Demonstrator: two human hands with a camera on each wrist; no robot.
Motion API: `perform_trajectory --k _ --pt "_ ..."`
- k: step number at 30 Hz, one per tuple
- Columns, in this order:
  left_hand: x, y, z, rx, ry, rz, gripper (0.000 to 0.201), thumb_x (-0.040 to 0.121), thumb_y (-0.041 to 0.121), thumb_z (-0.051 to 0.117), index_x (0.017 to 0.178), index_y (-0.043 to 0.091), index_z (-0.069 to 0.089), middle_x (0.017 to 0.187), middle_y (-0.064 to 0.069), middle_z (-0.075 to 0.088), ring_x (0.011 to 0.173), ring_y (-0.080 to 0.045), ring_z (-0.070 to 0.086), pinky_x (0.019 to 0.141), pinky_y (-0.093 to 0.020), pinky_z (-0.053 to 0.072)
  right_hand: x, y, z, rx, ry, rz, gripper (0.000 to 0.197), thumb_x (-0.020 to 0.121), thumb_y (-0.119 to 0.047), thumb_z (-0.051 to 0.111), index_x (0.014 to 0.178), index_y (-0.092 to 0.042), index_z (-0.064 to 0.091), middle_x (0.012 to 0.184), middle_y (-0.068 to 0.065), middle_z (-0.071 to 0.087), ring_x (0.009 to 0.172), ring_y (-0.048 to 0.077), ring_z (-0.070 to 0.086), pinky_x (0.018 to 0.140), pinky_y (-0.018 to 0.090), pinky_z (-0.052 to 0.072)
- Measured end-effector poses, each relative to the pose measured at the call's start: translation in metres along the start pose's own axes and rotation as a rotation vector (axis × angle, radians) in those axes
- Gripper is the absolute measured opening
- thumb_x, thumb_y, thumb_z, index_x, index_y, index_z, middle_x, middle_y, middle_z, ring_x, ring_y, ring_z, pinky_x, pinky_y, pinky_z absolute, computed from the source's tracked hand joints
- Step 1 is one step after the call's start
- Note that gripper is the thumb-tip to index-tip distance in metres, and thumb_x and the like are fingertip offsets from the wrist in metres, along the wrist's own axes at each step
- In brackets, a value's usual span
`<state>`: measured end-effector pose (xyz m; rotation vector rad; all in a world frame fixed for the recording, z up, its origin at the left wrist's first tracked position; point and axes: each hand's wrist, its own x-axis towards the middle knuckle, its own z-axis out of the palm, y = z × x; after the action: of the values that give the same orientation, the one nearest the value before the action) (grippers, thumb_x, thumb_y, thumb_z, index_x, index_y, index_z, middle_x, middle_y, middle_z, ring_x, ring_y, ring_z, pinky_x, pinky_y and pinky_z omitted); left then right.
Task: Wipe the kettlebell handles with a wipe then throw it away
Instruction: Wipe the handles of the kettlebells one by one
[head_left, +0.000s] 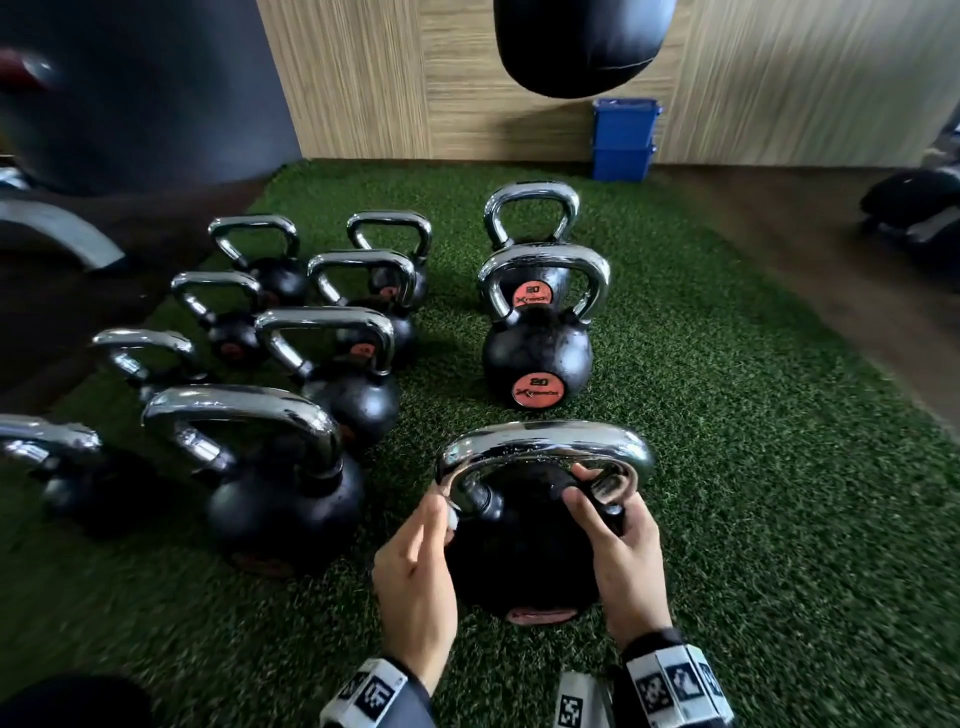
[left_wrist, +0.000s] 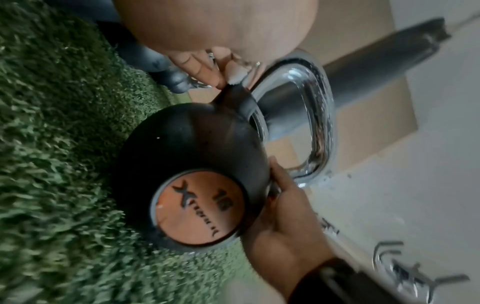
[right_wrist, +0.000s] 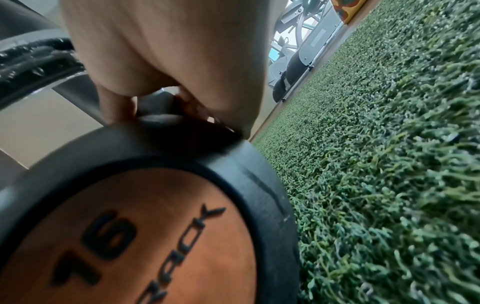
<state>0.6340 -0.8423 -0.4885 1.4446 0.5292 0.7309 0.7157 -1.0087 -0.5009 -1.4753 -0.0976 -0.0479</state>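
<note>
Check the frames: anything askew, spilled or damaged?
Nothing stands out. The black chrome-handled kettlebells stand upright in rows on the green turf; both hands, left hand and right hand, are at the nearest kettlebell's handle.

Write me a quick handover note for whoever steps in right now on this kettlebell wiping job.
Left hand: pinches the small white wipe at the left base of the nearest kettlebell's handle.
Right hand: grips the handle's right base, steadying it.
Handle shows droplets, so wiping is under way. Whether the other kettlebells are wiped cannot be told.
Left: finish handles, bin the wipe; a blue bin stands by the wall.
</note>
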Motion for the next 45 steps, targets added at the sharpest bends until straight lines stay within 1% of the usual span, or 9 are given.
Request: perform_trajectory --k 4,10,16,24,30,33,37,41,45 --pt "0.002 0.004 -0.007 0.098 -0.068 0.212 0.036 0.084 0.033 0.073 0.115 0.014 0.076 0.098 0.009 0.08 0.09 0.003 0.074 0.077 -0.006 0.053 -0.002 -0.014 -0.005 0.006 -0.051 0.019 0.043 0.077 -0.046 0.078 0.113 -0.023 0.072 0.109 0.002 0.077 0.106 0.021 0.072 0.097 0.055 0.054" --pt "0.029 0.013 -0.01 0.25 -0.145 0.321 0.037 0.082 0.038 0.076 0.114 0.019 0.076 0.085 0.026 0.076 0.08 0.007 0.073 0.069 -0.005 0.053 -0.018 -0.026 -0.025 -0.097 -0.106 -0.012 0.044 0.069 -0.049 0.07 0.108 -0.028 0.074 0.114 -0.003 0.065 0.109 0.013 0.065 0.094 0.048 0.055" --pt "0.076 0.018 0.032 0.389 -0.222 0.332 0.032 0.089 0.037 0.076 0.11 0.014 0.08 0.092 0.005 0.081 0.08 0.007 0.073 0.074 -0.016 0.059 -0.039 -0.021 -0.042 -0.273 -0.109 -0.099 0.037 0.066 -0.043 0.057 0.086 -0.016 0.072 0.095 -0.005 0.058 0.098 0.017 0.058 0.084 0.049 0.051" --pt "0.107 0.04 0.072 0.562 -0.539 0.317 0.018 0.095 0.027 0.072 0.09 0.014 0.083 0.073 0.002 0.078 0.06 -0.004 0.066 0.06 -0.026 0.052 -0.019 -0.041 -0.01 -0.467 -0.01 -0.155 0.019 0.079 -0.029 0.063 0.063 -0.038 0.065 0.083 -0.008 0.057 0.092 0.016 0.052 0.077 0.033 0.04" --pt "0.103 0.046 0.06 0.446 -0.639 0.24 0.015 0.094 0.017 0.074 0.105 0.011 0.082 0.094 0.011 0.079 0.093 -0.005 0.074 0.093 -0.034 0.059 0.044 -0.043 0.016 -0.616 -0.139 0.033 0.036 0.094 -0.037 0.062 0.128 -0.025 0.064 0.123 0.001 0.065 0.117 0.02 0.057 0.1 0.032 0.044" --pt "0.101 0.049 0.063 0.501 -0.612 0.222 0.011 0.093 0.02 0.075 0.094 0.013 0.084 0.082 0.007 0.081 0.08 -0.01 0.077 0.087 -0.037 0.061 0.042 -0.041 0.022 -0.696 -0.222 0.097 0.055 0.084 -0.052 0.043 0.125 -0.025 0.067 0.121 0.003 0.068 0.111 0.019 0.061 0.084 0.023 0.039" --pt "0.103 0.062 0.07 0.614 -0.576 0.347 0.028 0.091 0.032 0.067 0.068 0.018 0.074 0.053 0.016 0.065 0.048 0.005 0.055 0.05 -0.012 0.038 0.04 -0.042 0.021 -0.659 -0.173 0.107 0.057 0.083 -0.052 0.044 0.128 -0.027 0.067 0.126 0.003 0.067 0.114 0.018 0.06 0.085 0.021 0.037" --pt "0.1 0.069 0.073 0.436 -0.518 0.296 0.019 0.096 0.038 0.069 0.096 0.024 0.082 0.075 0.015 0.078 0.068 0.006 0.07 0.067 -0.022 0.057 0.039 -0.044 0.022 -0.651 -0.158 0.132 0.056 0.082 -0.053 0.045 0.129 -0.03 0.066 0.128 0.001 0.066 0.116 0.017 0.06 0.089 0.024 0.04" --pt "0.094 0.067 0.07 0.378 -0.523 0.363 0.02 0.095 0.04 0.066 0.106 0.031 0.08 0.069 0.028 0.071 0.058 0.016 0.061 0.058 -0.008 0.049 0.038 -0.046 0.021 -0.645 -0.149 0.135 0.049 0.087 -0.052 0.048 0.126 -0.031 0.068 0.124 0.0 0.067 0.106 0.013 0.059 0.083 0.023 0.039"
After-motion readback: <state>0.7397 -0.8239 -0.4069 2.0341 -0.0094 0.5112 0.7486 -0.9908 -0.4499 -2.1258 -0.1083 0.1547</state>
